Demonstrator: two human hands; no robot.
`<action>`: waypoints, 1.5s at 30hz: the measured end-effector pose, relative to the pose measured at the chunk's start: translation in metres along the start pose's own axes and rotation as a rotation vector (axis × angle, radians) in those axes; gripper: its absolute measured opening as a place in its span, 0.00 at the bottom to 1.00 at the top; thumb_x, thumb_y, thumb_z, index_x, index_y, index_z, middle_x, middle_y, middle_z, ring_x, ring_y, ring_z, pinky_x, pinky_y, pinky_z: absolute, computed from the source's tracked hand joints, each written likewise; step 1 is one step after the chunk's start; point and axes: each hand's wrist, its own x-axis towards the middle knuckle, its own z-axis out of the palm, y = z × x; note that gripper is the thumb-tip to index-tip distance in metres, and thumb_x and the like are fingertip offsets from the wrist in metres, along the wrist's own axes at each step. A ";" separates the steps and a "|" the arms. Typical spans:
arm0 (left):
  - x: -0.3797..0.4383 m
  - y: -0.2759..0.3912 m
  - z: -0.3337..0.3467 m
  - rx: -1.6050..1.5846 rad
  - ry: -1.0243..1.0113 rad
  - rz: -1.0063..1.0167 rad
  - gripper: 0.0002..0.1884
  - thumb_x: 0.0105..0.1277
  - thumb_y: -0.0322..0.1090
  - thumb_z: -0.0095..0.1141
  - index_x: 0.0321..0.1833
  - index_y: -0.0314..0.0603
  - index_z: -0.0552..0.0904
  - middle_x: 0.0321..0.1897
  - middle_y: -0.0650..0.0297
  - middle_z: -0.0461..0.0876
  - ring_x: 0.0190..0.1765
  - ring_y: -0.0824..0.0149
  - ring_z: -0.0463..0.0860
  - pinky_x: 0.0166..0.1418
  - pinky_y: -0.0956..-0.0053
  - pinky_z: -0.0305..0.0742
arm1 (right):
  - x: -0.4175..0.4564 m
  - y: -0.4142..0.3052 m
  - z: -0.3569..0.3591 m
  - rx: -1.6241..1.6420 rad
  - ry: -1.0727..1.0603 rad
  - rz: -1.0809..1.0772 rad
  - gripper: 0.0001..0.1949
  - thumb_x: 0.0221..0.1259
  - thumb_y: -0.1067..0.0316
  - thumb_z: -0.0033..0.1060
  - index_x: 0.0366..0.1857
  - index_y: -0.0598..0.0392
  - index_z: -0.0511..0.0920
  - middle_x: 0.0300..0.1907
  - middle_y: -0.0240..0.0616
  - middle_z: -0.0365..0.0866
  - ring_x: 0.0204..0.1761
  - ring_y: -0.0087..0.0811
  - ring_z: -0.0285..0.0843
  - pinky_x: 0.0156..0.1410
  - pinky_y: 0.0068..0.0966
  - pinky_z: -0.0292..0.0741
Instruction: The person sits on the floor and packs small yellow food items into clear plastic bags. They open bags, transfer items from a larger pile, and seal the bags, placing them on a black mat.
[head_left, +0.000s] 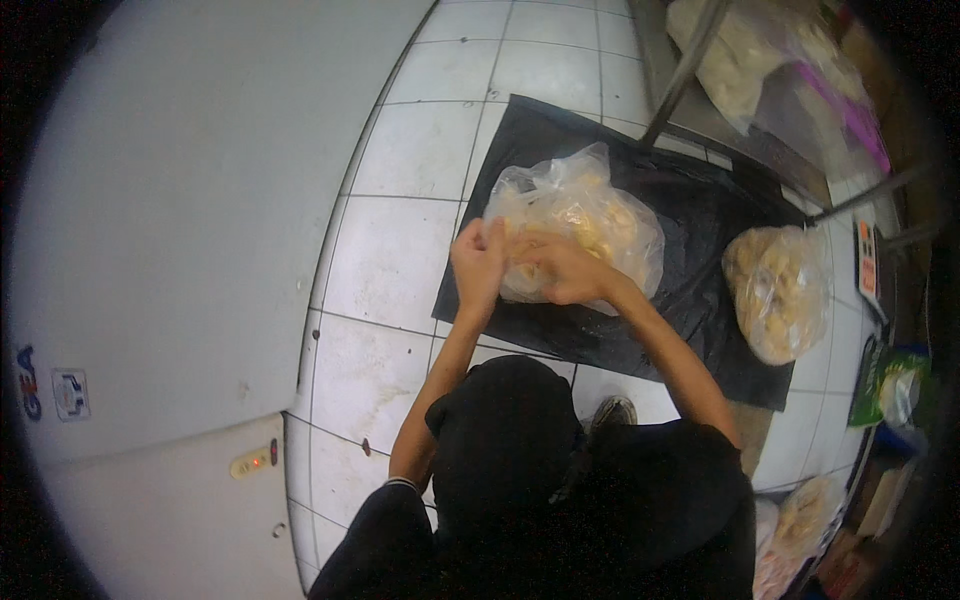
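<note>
A clear plastic bag (626, 225) of pale yellow food pieces rests on a black plastic sheet (690, 202) spread over the tiled floor. My left hand (480, 262) pinches the bag's near-left edge between thumb and fingers. Close beside it, my right hand (574, 270) lies across the front of the bag, its curled fingers on the plastic and pointing towards my left hand. Motion blurs those fingertips, and both hands cover part of the bag. A second filled clear bag (780, 296) sits at the sheet's right edge, apart from my hands.
A large white chest freezer (187, 202) fills the left side. Metal table legs (679, 82) stand at the upper right, near more plastic bags (731, 67). A digital scale (867, 259) and a green package (874, 382) are at the right. More filled bags (802, 525) lie lower right.
</note>
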 end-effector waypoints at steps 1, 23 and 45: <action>0.001 -0.001 -0.010 0.016 -0.011 0.024 0.17 0.72 0.37 0.59 0.26 0.40 0.69 0.18 0.75 0.67 0.24 0.81 0.64 0.26 0.79 0.60 | -0.006 -0.022 -0.016 0.122 0.148 0.106 0.17 0.45 0.71 0.67 0.43 0.57 0.84 0.53 0.47 0.81 0.59 0.48 0.76 0.65 0.38 0.72; 0.006 -0.038 0.061 1.096 -0.519 0.622 0.29 0.61 0.48 0.65 0.66 0.62 0.75 0.75 0.56 0.64 0.72 0.39 0.63 0.77 0.41 0.50 | -0.093 -0.014 -0.054 -0.804 0.423 0.389 0.19 0.58 0.74 0.59 0.56 0.51 0.76 0.52 0.45 0.78 0.54 0.46 0.75 0.57 0.42 0.71; 0.008 -0.129 0.071 1.606 -0.447 0.880 0.28 0.63 0.48 0.59 0.67 0.57 0.75 0.75 0.56 0.64 0.72 0.49 0.67 0.76 0.42 0.52 | -0.088 -0.123 -0.163 -0.037 0.468 0.520 0.06 0.66 0.74 0.47 0.36 0.57 0.78 0.29 0.26 0.75 0.35 0.17 0.70 0.41 0.20 0.69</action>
